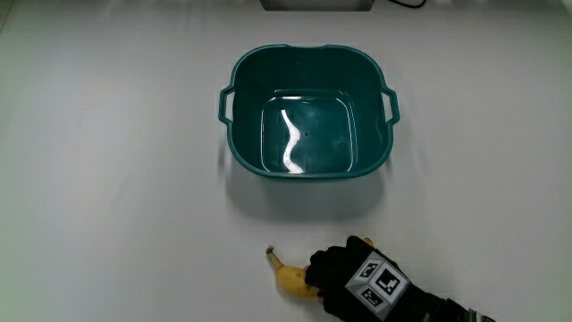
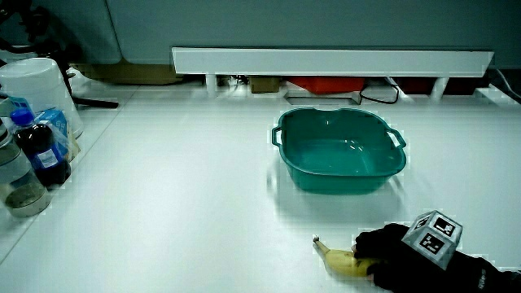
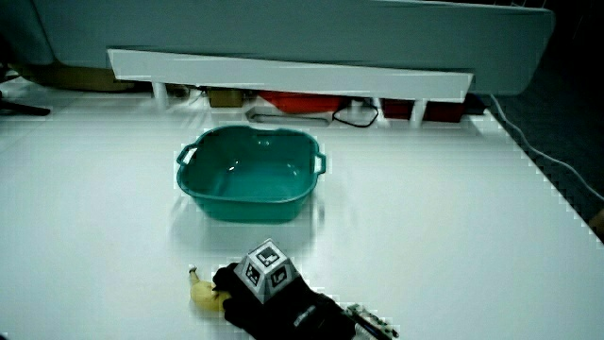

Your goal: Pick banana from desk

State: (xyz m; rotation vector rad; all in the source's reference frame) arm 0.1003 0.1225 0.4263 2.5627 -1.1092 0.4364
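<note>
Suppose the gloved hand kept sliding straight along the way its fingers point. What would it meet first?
The banana: the hand is already over its thick end. Past the stem tip, only bare table seems to lie in that line; the teal basin sits well aside.

Black-gloved grip (image 1: 344,273), patterned cube (image 1: 375,280) atop

Teal plastic basin (image 1: 308,112), two side handles, sits upright near table centre; inside holds nothing visible. White table (image 1: 107,197) bears it. In a side view, dark-liquid bottle w/ blue cap (image 2: 41,150), a clear jar (image 2: 18,189) and a white bucket-like container (image 2: 37,85) cluster at table's edge. Low white partition (image 2: 326,61) runs along table.
</note>
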